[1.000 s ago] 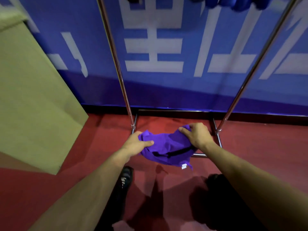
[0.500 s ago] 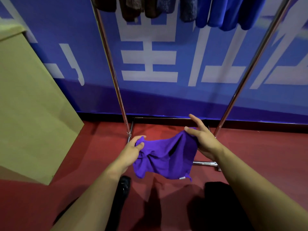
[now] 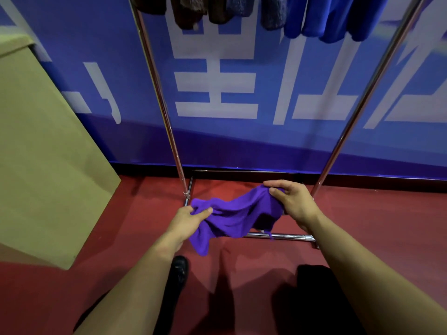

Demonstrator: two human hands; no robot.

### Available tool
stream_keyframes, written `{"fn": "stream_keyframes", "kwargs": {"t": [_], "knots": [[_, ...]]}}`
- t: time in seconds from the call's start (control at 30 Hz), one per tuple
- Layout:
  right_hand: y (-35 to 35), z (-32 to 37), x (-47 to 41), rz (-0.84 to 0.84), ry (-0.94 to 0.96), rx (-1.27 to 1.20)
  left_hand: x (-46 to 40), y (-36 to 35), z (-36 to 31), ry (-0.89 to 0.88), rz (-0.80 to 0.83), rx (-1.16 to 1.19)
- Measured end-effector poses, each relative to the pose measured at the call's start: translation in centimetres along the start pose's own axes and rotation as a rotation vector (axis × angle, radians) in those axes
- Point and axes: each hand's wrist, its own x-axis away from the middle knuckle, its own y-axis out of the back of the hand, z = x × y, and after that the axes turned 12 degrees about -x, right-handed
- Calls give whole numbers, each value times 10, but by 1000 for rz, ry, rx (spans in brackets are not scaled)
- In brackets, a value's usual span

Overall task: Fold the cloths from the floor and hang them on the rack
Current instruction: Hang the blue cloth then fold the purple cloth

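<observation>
Nearest the camera, a black shoe (image 3: 179, 268) stood on the red floor (image 3: 362, 213) between the two bare forearms. Further out, the left hand (image 3: 187, 220) pinched the left end of a purple cloth (image 3: 232, 217) between thumb and fingers, and the right hand (image 3: 294, 201) gripped the cloth's right end, thumb on the near side and fingers curled over the top edge. The cloth sagged between the hands, held clear of the floor, its lower left corner hanging down and a small tag dangling near its right side. Just behind it ran the metal rack (image 3: 167, 117), its base bar low across the floor and its two poles rising. Brown, grey and blue hung cloths (image 3: 314, 15) draped from the top. A tan board (image 3: 43, 153) leaned at left against the blue wall banner (image 3: 242, 146).
</observation>
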Motion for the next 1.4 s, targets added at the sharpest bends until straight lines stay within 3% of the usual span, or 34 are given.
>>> {"fn": "stream_keyframes", "kwargs": {"t": [0.13,0.23,0.4,0.57,0.67,0.77,0.87,1.0,1.2,1.3,1.4], "knots": [[7,-10,-5,-84,31,160,-7,4,2,43,-100,-84],[9,-19,-9,-152,-34,201,-10,4,5,26,-116,-23],[12,-10,-6,-124,-410,-247,-1,-4,-11,8,-100,281],[10,1,-2,43,-531,-536,-2,-6,-14,84,-92,395],[10,3,0,122,-511,-516,-2,-3,-18,110,-5,588],[10,-3,-1,81,-465,-381,0,-1,-20,111,23,626],[10,-11,-3,-27,-369,-244,-5,2,-11,73,-55,540],[11,-17,-5,-111,-200,-59,-6,9,-4,-7,-245,219],[15,-9,-7,-286,-22,-31,-1,14,-11,-123,-441,9],[17,-3,-5,-312,30,-50,-2,13,-14,-133,-468,112],[17,4,-2,-320,74,-100,-3,13,-19,-122,-384,308]]}}
